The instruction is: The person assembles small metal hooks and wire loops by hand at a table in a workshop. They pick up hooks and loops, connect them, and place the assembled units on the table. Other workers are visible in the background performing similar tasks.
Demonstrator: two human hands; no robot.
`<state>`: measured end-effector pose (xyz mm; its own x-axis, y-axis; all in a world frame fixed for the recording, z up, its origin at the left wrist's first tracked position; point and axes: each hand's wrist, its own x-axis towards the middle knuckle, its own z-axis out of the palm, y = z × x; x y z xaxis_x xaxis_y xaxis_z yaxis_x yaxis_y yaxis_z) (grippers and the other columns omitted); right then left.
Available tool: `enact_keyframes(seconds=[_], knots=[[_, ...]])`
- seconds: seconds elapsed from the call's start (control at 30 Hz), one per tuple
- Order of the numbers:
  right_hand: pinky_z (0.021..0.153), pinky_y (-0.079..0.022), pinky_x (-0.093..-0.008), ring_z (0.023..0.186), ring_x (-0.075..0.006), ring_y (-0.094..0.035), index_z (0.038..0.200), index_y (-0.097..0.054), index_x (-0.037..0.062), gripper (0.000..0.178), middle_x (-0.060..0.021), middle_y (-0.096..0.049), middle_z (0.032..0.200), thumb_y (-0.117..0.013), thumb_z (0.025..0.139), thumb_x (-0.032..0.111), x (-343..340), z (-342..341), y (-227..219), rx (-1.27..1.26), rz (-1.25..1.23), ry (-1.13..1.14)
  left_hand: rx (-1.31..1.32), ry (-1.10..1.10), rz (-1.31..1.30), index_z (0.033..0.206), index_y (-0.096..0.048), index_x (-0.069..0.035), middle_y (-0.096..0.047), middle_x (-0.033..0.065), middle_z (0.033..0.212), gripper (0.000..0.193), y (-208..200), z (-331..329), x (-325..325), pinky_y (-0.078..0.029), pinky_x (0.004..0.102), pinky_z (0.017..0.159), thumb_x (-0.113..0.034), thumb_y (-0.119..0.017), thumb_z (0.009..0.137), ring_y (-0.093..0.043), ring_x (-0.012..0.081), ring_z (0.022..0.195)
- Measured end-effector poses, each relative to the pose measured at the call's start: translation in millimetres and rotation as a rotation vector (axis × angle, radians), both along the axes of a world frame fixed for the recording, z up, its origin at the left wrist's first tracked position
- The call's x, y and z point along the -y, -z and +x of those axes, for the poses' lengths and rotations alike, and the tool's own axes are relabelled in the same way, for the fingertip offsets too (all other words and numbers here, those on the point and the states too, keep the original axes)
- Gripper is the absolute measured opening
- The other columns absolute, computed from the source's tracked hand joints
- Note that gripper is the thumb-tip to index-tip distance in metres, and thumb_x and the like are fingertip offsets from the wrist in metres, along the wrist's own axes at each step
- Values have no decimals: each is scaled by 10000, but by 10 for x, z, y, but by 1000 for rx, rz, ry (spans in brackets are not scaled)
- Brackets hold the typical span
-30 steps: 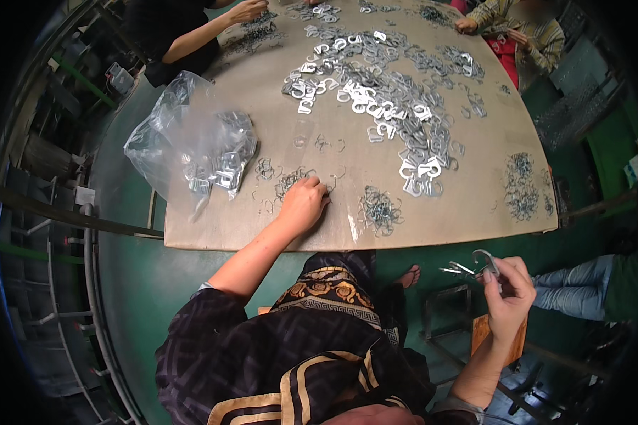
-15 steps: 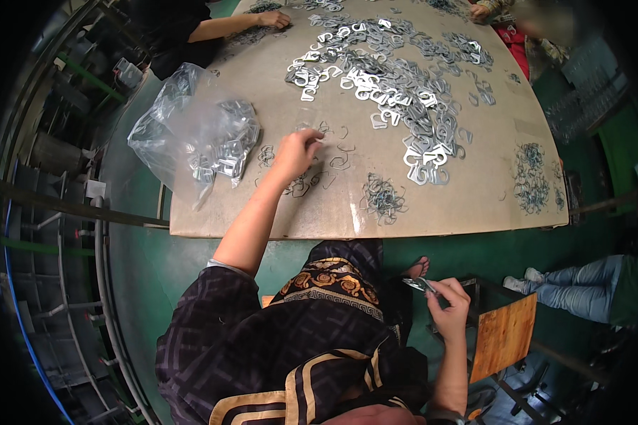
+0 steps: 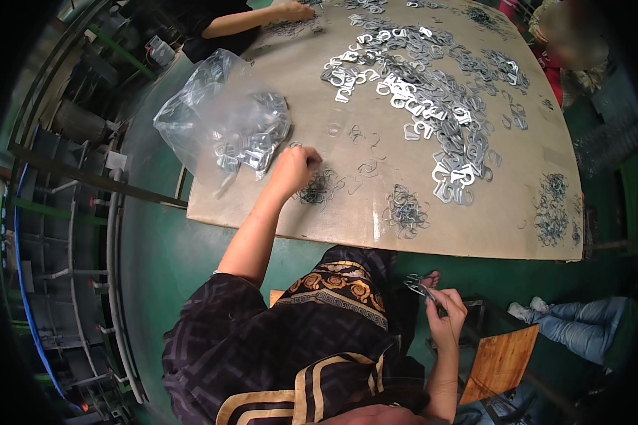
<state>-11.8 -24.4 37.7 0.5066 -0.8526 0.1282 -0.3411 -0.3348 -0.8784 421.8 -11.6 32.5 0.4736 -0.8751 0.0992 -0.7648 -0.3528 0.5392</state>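
My left hand is over the near left part of the table, its fingers curled together; whatever is between them is too small to make out. Beside its fingertips lies a small heap of thin wire clips. A few loose wire clips are scattered to the right of it. Off the table's near edge, my right hand pinches some flat metal hooks that stick out past its thumb and fingertips. How many hooks it holds I cannot tell.
A clear plastic bag with metal pieces stands at the table's left. Flat metal hooks spread across the middle. Wire clip piles lie near the front edge. Another person's arm reaches in at far left. A wooden stool is at right.
My left hand has drawn back nearer to the wire clip heap, off the scattered clips. My right hand still grips the metal hooks. The whole view has shifted slightly.
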Motion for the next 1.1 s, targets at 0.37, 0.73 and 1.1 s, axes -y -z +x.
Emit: enact_keyframes(seconds=[0.37,0.73,1.1], knots=[[653,-483,-284,695,-200,-611,937,-699,-14,208,-94,-611,792,-675,737,-68,-15,32,-18,4,-28,4,-25,-75,-56,915,-719,-32,-693,161,967,171,61,25,194,-525,411,795,-23,-657,756,-669,348,842],[627,-483,-271,661,-173,-601,942,-700,-21,221,-94,-605,782,-674,733,-87,-75,76,-125,22,-85,16,483,148,9,739,-671,22,-660,180,802,125,267,-270,583,-548,433,688,-44,-574,785,-666,356,766],[609,-479,-273,646,-173,-602,940,-697,-22,215,-89,-603,772,-679,734,-80,-142,7,-109,48,-86,58,405,152,-35,721,-680,-4,-670,204,808,115,281,-128,560,-553,430,663,-52,-578,745,-673,354,718]])
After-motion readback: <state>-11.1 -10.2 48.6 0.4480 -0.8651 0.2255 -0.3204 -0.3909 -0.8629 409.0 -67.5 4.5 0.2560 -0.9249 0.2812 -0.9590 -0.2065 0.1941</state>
